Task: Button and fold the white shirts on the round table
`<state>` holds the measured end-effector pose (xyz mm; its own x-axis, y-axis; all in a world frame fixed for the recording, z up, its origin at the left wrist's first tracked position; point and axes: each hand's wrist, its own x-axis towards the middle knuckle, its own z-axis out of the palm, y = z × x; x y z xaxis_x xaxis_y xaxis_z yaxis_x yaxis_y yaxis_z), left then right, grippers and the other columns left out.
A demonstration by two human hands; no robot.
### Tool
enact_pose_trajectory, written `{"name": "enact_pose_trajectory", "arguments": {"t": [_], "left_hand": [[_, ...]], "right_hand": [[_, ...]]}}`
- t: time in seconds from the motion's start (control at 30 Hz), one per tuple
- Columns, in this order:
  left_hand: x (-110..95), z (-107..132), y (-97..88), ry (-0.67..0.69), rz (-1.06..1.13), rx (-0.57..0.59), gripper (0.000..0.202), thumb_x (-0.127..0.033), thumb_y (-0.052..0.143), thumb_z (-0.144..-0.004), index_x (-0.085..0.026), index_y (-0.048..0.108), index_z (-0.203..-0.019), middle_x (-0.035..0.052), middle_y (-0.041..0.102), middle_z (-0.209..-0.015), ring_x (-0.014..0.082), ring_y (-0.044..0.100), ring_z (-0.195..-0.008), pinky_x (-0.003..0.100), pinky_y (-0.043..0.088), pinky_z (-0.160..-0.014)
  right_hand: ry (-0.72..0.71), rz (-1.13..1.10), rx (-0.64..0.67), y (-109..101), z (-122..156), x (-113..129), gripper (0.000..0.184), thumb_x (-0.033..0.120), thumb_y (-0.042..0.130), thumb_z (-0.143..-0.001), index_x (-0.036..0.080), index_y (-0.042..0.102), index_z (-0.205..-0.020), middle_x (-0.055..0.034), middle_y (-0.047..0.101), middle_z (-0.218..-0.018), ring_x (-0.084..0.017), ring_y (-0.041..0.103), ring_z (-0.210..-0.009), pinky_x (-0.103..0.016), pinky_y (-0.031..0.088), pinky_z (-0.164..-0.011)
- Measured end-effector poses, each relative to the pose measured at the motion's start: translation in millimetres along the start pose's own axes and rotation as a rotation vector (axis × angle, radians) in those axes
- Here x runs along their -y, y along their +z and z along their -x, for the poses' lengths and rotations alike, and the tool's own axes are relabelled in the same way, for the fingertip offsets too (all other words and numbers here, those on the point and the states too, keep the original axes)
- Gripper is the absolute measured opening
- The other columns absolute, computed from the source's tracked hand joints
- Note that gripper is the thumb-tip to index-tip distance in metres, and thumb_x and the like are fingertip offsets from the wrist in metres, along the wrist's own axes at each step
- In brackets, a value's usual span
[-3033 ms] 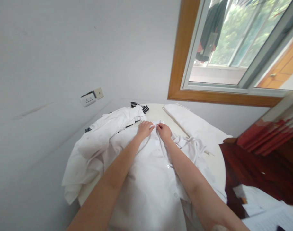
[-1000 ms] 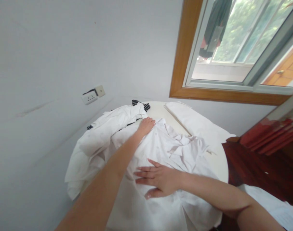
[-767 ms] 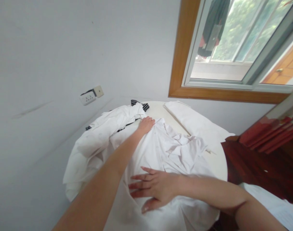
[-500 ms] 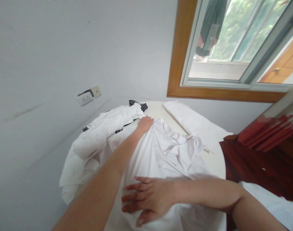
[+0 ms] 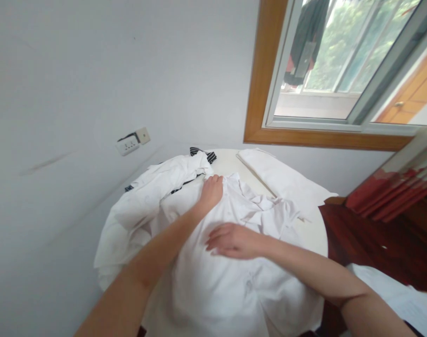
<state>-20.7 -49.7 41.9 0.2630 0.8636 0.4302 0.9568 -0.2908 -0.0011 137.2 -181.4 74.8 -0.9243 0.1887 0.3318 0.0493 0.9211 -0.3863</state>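
Observation:
A white buttoned shirt (image 5: 202, 290) lies spread over the round table, its near part hanging toward me with soft folds. At the shirt's far edge, by the collar, my left hand (image 5: 212, 192) has its fingers closed over the cloth. My right hand (image 5: 234, 241) rests palm down on the middle of the shirt, fingers together and pointing left, gripping nothing that I can see. Beyond my right hand the cloth bunches into wrinkles around the collar and sleeve.
Crumpled white clothing (image 5: 139, 201) with a black striped band (image 5: 211, 157) covers the table's left side by the wall. A folded white cloth (image 5: 287, 175) lies at the far right of the white table (image 5: 319, 234). A window (image 5: 326, 65) and a red curtain (image 5: 392, 192) are beyond.
My right hand has moved away from me, up the shirt, and its fingers are less spread. The left hand stays at the far edge. The near cloth has shifted and puffs up more.

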Motion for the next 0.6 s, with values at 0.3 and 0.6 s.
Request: {"name": "enact_pose_trajectory", "arguments": {"t": [0.3,0.6], "left_hand": [[-23,76,9.5,0.055,0.137,0.154,0.061,-0.062,0.031,-0.088,-0.029,0.042,-0.138,0.0085,0.036,-0.148,0.0316,0.027,-0.138,0.055,0.019,-0.111],[-22,79,8.3,0.055,0.115,0.160,0.062,-0.063,0.027,-0.089,-0.029,0.042,-0.139,0.0090,0.034,-0.149,0.0310,0.026,-0.139,0.057,0.016,-0.112]], "right_hand": [[1.037,0.531,0.106,-69,61,-93,0.032,0.030,0.064,-0.080,0.022,0.067,-0.110,-0.0108,0.064,-0.113,-0.026,0.057,-0.106,-0.033,0.043,-0.086],[1.142,0.571,-0.023,-97,72,-108,0.024,0.027,0.049,-0.089,0.013,0.068,-0.092,-0.0122,0.068,-0.099,-0.019,0.062,-0.092,-0.023,0.041,-0.078]]}}
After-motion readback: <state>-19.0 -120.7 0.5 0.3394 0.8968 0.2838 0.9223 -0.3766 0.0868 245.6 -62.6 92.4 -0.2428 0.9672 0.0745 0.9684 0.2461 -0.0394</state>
